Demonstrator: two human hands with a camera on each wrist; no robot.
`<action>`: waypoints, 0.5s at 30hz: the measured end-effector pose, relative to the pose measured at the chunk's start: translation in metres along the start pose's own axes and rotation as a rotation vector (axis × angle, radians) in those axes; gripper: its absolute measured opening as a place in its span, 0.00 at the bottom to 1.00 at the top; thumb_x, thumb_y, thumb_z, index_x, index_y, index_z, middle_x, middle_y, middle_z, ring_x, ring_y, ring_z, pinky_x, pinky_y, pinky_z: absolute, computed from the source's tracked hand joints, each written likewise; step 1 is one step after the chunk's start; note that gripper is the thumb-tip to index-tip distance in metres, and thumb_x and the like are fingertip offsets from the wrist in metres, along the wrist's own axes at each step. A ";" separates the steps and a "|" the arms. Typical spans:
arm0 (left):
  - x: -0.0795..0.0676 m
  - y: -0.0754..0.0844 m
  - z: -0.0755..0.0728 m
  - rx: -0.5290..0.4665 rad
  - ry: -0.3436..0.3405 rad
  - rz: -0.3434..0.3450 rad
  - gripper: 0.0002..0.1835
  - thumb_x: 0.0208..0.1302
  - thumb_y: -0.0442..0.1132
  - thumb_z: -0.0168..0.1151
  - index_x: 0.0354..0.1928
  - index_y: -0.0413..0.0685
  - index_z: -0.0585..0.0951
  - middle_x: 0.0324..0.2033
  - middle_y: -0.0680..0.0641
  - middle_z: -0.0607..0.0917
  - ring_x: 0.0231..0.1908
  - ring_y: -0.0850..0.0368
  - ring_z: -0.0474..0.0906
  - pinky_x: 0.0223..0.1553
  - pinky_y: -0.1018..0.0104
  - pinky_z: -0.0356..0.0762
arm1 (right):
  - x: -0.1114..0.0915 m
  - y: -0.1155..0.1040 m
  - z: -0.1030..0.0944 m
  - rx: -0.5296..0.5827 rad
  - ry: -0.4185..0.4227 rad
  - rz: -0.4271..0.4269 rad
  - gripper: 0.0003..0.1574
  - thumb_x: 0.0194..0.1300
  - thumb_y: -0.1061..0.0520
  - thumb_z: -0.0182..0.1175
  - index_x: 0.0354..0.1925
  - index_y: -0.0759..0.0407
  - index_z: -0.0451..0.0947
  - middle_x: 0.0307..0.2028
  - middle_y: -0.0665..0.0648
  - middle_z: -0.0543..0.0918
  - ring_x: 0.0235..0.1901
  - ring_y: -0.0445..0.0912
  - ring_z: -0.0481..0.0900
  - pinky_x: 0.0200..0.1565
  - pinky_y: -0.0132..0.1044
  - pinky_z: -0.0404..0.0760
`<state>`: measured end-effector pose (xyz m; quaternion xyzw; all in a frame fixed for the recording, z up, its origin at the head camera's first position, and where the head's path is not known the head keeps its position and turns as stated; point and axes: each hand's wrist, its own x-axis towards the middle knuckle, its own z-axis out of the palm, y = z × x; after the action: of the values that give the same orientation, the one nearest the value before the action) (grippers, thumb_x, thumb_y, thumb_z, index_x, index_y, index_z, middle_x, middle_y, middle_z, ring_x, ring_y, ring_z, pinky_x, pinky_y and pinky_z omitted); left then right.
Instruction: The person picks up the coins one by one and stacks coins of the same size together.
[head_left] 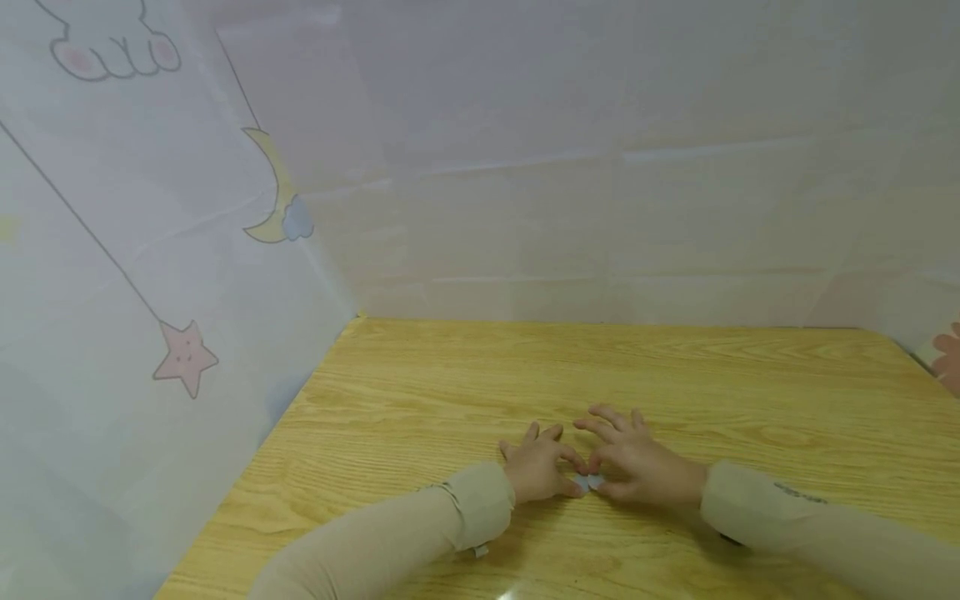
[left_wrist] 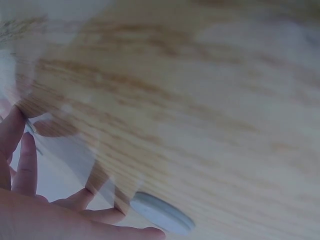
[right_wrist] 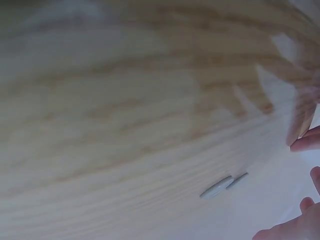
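Note:
In the head view my left hand [head_left: 538, 471] and right hand [head_left: 648, 468] meet low over the table, thumbs and index fingers facing each other. The left hand pinches a small flat pale-blue piece [head_left: 581, 482]. Right beside it, the right hand pinches a similar piece [head_left: 597, 482]. The other fingers of both hands fan out away from the pieces. A smooth grey oval disc [left_wrist: 162, 213] lies close to one fingertip in the left wrist view. Two thin grey discs [right_wrist: 216, 187] appear left of the fingers in the right wrist view.
The wood-grain table [head_left: 420, 375] has a glossy top that mirrors the fingers. A pale wall sheet [head_left: 487, 208] stands along its back edge, and another decorated with a star [head_left: 185, 358] and a moon covers the left side.

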<state>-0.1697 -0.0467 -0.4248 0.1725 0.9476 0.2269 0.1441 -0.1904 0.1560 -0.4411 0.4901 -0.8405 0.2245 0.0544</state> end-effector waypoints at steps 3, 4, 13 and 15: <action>0.000 0.001 0.000 0.010 0.007 -0.005 0.15 0.52 0.50 0.73 0.44 0.62 0.86 0.71 0.45 0.64 0.71 0.33 0.48 0.56 0.19 0.45 | 0.001 -0.001 0.003 0.005 -0.009 0.002 0.10 0.55 0.57 0.72 0.32 0.46 0.80 0.63 0.69 0.68 0.63 0.74 0.53 0.42 0.87 0.45; -0.001 0.001 0.001 0.009 0.007 -0.006 0.16 0.52 0.50 0.73 0.44 0.62 0.86 0.71 0.45 0.63 0.71 0.33 0.48 0.56 0.19 0.45 | 0.001 -0.001 0.003 0.007 -0.013 0.006 0.09 0.55 0.57 0.72 0.32 0.46 0.80 0.63 0.69 0.68 0.63 0.74 0.52 0.43 0.87 0.44; -0.002 0.000 0.000 0.003 0.001 -0.002 0.18 0.52 0.50 0.73 0.47 0.61 0.85 0.71 0.44 0.62 0.71 0.32 0.47 0.55 0.19 0.45 | 0.005 -0.004 0.004 -0.040 -0.031 -0.008 0.08 0.56 0.56 0.72 0.35 0.49 0.83 0.63 0.68 0.69 0.64 0.72 0.53 0.43 0.87 0.48; -0.001 0.000 0.000 0.012 0.002 -0.003 0.19 0.51 0.51 0.73 0.47 0.61 0.85 0.71 0.45 0.62 0.71 0.32 0.48 0.55 0.19 0.46 | 0.005 -0.004 0.004 -0.035 -0.043 -0.002 0.08 0.57 0.56 0.71 0.36 0.49 0.83 0.64 0.68 0.69 0.64 0.72 0.53 0.44 0.86 0.48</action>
<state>-0.1689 -0.0474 -0.4249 0.1715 0.9494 0.2213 0.1424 -0.1895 0.1484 -0.4416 0.4945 -0.8449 0.1990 0.0451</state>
